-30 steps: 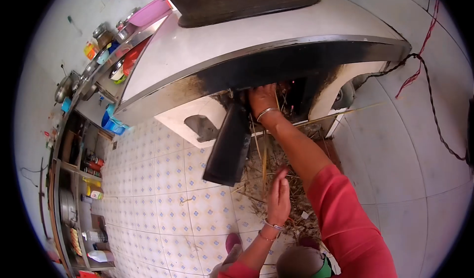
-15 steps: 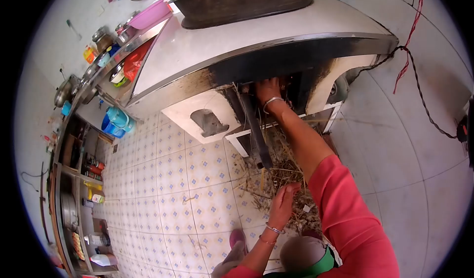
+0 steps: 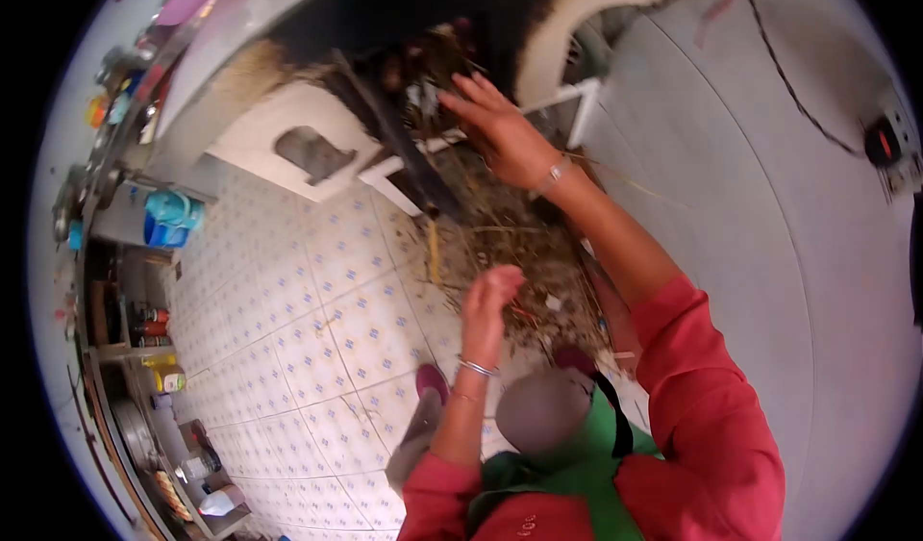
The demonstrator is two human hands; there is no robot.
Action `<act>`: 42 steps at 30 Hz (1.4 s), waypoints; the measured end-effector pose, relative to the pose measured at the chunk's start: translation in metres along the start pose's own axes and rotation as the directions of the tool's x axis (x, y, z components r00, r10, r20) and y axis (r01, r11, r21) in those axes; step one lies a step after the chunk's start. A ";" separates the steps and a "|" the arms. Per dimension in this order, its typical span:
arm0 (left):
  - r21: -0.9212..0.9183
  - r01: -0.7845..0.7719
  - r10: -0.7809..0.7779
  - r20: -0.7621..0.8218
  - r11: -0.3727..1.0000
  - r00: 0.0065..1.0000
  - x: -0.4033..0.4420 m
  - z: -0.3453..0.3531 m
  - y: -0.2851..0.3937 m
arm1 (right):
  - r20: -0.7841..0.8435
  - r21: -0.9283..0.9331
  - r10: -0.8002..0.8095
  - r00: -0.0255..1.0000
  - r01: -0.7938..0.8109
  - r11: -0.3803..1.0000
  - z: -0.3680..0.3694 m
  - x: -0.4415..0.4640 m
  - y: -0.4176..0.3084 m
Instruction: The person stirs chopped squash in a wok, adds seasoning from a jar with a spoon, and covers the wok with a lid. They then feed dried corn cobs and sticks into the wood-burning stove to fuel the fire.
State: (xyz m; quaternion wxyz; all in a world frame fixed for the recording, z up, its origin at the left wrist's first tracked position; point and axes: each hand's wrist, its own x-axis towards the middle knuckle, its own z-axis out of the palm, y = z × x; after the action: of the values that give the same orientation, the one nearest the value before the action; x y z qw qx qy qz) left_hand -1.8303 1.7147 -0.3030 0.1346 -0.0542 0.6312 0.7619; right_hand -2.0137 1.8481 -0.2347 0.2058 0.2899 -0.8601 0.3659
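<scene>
My right hand point(image 3: 505, 135) is just in front of the blackened stove opening point(image 3: 413, 65), fingers outstretched and apart, with nothing visible in them. A silver bracelet circles that wrist. A long dark stick or pipe point(image 3: 409, 151) slants out of the opening to the left of this hand. Lower down, my left hand point(image 3: 487, 302) hangs above the floor with loosely bent fingers, and I see nothing in it. Beneath and beside both hands lies a litter of straw and twigs point(image 3: 510, 238). The inside of the opening is dark and blurred.
A white panel with a hole point(image 3: 240, 151) stands left of the opening. Blue buckets point(image 3: 173, 216) and shelves with bottles point(image 3: 168, 377) line the left side. A black cable point(image 3: 784, 65) hangs by the right wall. My knee point(image 3: 543, 406) is close below.
My right hand has come out of the stove opening and its fingers have spread. The view has tilted downward, and my left hand's fingers are more bent than before.
</scene>
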 end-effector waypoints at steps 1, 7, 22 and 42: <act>-0.077 0.019 -0.021 -0.024 0.997 0.999 -0.004 0.000 -0.003 | -0.030 0.034 0.031 0.999 -0.029 0.999 -0.013 -0.038 -0.007; -0.227 0.114 -0.127 -0.043 0.967 0.991 -0.016 0.008 -0.017 | -0.017 0.126 0.476 0.879 -0.470 0.873 -0.068 -0.238 -0.026; -0.345 0.149 -0.132 0.071 0.927 0.989 -0.082 0.081 -0.013 | -0.020 0.022 0.821 0.570 -0.821 0.570 -0.026 -0.550 0.063; -0.273 0.211 -0.262 -0.163 0.939 0.951 -0.053 0.025 -0.048 | 0.201 -0.633 0.979 0.012 -0.761 0.139 0.069 -0.548 0.123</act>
State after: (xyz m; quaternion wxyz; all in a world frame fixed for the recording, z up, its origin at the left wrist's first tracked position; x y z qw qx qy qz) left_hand -1.7641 1.7402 -0.3301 0.1545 -0.2218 0.5283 0.8049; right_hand -1.6937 2.0565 -0.6528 -0.3033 -0.2673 -0.9037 0.1407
